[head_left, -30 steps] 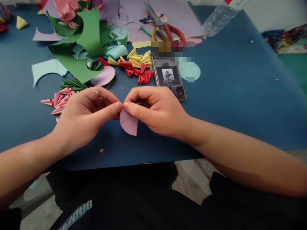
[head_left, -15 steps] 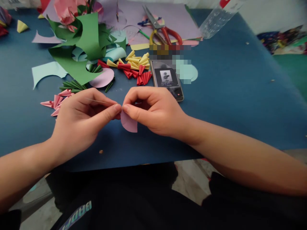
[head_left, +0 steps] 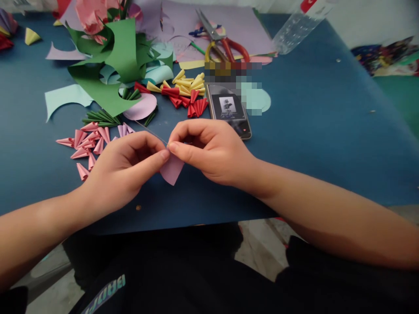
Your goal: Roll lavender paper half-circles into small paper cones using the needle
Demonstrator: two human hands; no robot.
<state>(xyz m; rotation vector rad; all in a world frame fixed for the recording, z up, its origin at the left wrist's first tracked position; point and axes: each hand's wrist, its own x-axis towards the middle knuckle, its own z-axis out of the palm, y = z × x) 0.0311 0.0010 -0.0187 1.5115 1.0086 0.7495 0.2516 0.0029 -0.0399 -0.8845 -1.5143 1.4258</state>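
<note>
A small piece of light purple paper (head_left: 172,170) hangs below the meeting fingertips of my two hands, over the front of the table. My right hand (head_left: 209,150) pinches its top corner between thumb and forefinger. From the other side, my left hand (head_left: 131,159) closes thumb and forefinger on the paper's left edge, nearly touching the right fingertips. A thin, needle-like rod (head_left: 149,131) slants up and left from the pinch; its lower end is hidden by the fingers. Just beyond the left hand lie rolled pink paper cones (head_left: 87,144) and a few purple cones (head_left: 124,129).
Green paper scraps (head_left: 121,52), red cones (head_left: 197,104), yellow cones (head_left: 193,83) and dark green cones (head_left: 101,117) cover the table's left and middle. A phone (head_left: 229,109) lies behind my right hand. Scissors (head_left: 221,41) and a plastic bottle (head_left: 296,28) are farther back.
The purple paper has turned and swung slightly left. My left hand has shifted down, uncovering more pink and purple cones; the rod now slopes more steeply. My right hand stays nearly still.
</note>
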